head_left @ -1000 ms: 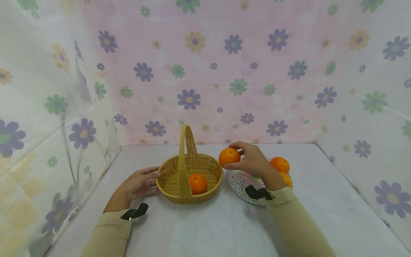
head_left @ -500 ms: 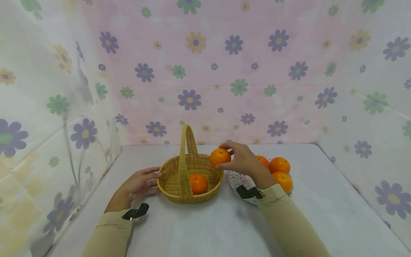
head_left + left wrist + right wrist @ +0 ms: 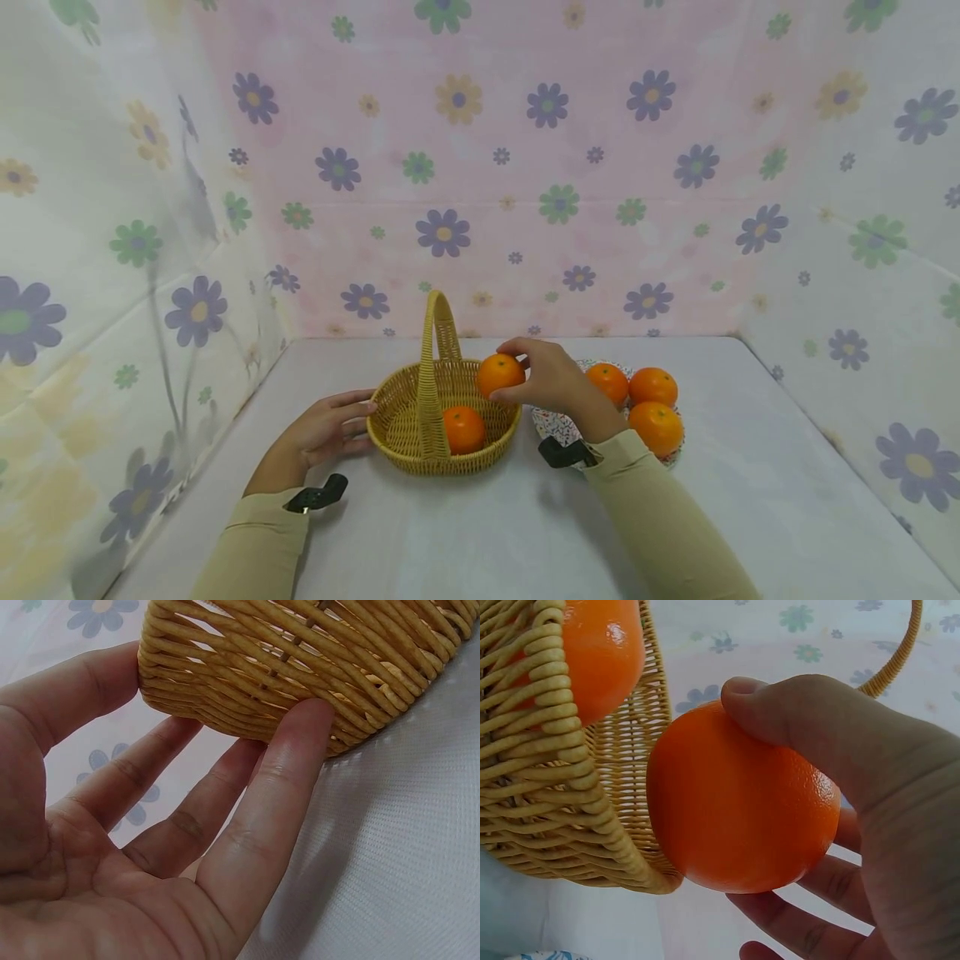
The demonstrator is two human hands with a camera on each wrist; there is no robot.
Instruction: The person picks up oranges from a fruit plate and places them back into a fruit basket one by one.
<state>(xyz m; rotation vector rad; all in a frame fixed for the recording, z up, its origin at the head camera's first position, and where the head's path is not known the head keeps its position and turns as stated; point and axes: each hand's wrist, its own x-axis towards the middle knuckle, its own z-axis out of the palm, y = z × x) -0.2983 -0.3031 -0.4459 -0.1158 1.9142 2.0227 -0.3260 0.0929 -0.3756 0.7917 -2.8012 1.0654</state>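
Note:
A yellow wicker basket (image 3: 401, 454) with a tall arched handle stands on the table, one orange (image 3: 464, 431) lying inside. My right hand (image 3: 561, 382) holds a second orange (image 3: 499, 377) between thumb and fingers, over the basket's right rim. In the right wrist view this held orange (image 3: 739, 802) overlaps the basket edge. On the opposite side, the fingertips of my left hand (image 3: 326, 429) touch the outer wall near the rim. The left wrist view shows those fingers extended and spread against the woven wall (image 3: 300, 667).
Right of the basket is a round plate (image 3: 553, 423) with a multicoloured speckled pattern, partly hidden by my right forearm. It bears three oranges (image 3: 654, 427). Flower-printed cloth (image 3: 510, 183) walls in the white table (image 3: 465, 542) at the back and both sides.
My right hand has moved left with its orange, from above the plate's near edge to over the basket's right rim. More of the plate's oranges show now. My left hand stays put.

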